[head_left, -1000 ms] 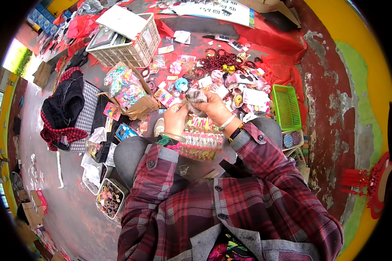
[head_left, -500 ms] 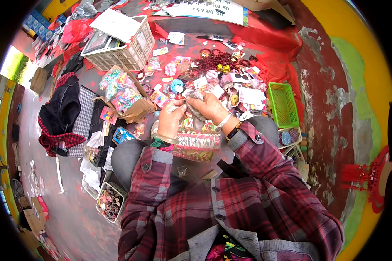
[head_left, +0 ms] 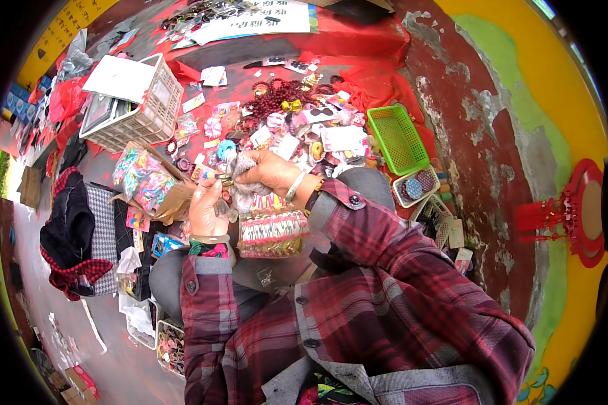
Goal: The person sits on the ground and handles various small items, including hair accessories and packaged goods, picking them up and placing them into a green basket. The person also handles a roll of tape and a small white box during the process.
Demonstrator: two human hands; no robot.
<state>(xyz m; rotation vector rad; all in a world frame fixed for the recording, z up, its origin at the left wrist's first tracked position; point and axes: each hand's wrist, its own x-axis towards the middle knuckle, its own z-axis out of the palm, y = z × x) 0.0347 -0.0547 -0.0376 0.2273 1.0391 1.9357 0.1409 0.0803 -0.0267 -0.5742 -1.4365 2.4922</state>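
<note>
My right hand [head_left: 273,170] is closed on a crumpled, fuzzy grey cloth [head_left: 242,196] held in front of me. Close beside it, my left hand [head_left: 207,214] has its thumb and fingers pinched together near small shiny pieces at the cloth's edge; what they hold is too small to name. Below both hands, over my lap, sits a clear pack [head_left: 271,227] with rows of red, white and green patterned items. Just beyond my hands lie a blue hair scrunchie [head_left: 225,149], a pink one [head_left: 213,127] and a heap of dark red beads [head_left: 277,98].
An open cardboard box [head_left: 172,209] of colourful small packets stands at left, behind it a white crate [head_left: 145,125]. A green basket [head_left: 400,142] lies at right. A dark jacket [head_left: 67,226] drapes over a checked case. Small baskets flank my knees.
The whole view has shifted, so the scene sits further left. My hands have drawn slightly apart, and small shiny pieces now show between them. The right hand still holds the grey cloth.
</note>
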